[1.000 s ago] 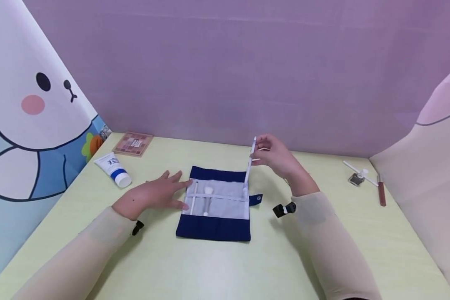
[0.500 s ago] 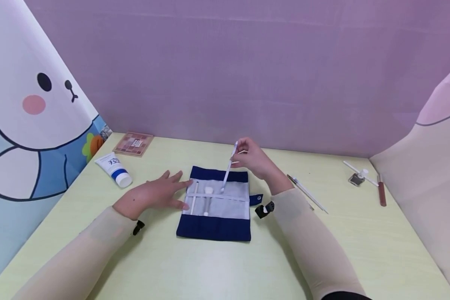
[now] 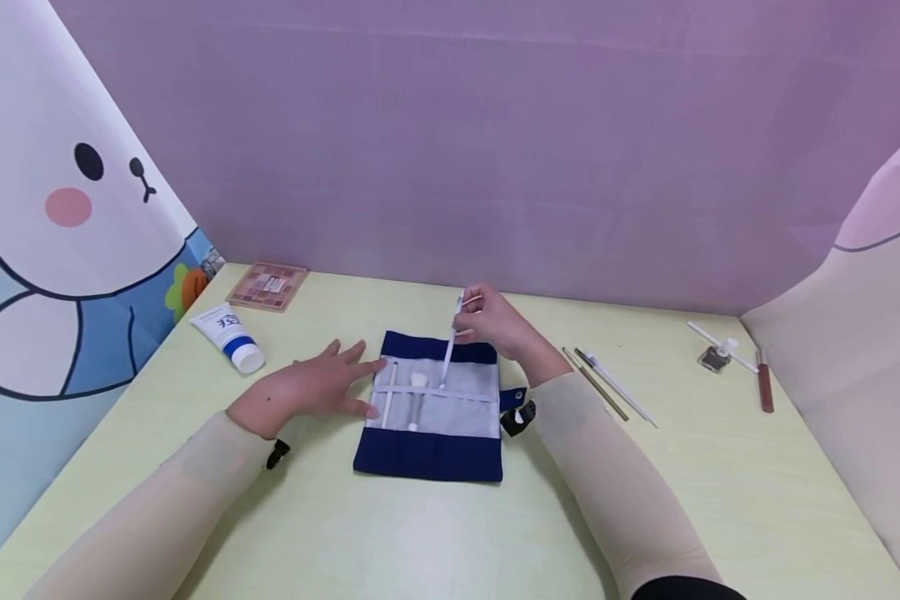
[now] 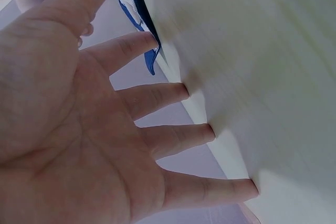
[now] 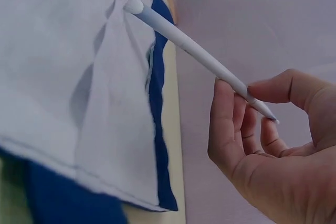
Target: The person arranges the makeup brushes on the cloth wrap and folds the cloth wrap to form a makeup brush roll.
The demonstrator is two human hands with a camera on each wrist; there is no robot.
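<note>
A navy and grey fabric brush roll (image 3: 427, 457) lies spread flat on the table. Two makeup brushes sit under its elastic band, a thin white one (image 3: 389, 398) and a fluffier one (image 3: 416, 402). My right hand (image 3: 495, 325) pinches a white makeup brush (image 3: 449, 350) near its upper end, between thumb and fingers. That brush slants down, and its white head (image 5: 134, 6) is right at the elastic band (image 5: 100, 51) in the right wrist view. With fingers spread, my left hand (image 3: 311, 387) rests at the roll's left edge; its palm (image 4: 89, 119) fills the left wrist view.
Several slim brushes (image 3: 607, 387) lie right of the roll, near its snap tab (image 3: 512, 399). Farther right are a small bottle (image 3: 715, 358), a white stick (image 3: 703, 333) and a brown tube (image 3: 764, 387). A white cream tube (image 3: 228, 337) and a pink palette (image 3: 267, 287) lie at left.
My right hand has carried the white brush leftward from the roll's right edge and lowered its head to the band. The slim brushes at right have come into sight. My left hand stays put.
</note>
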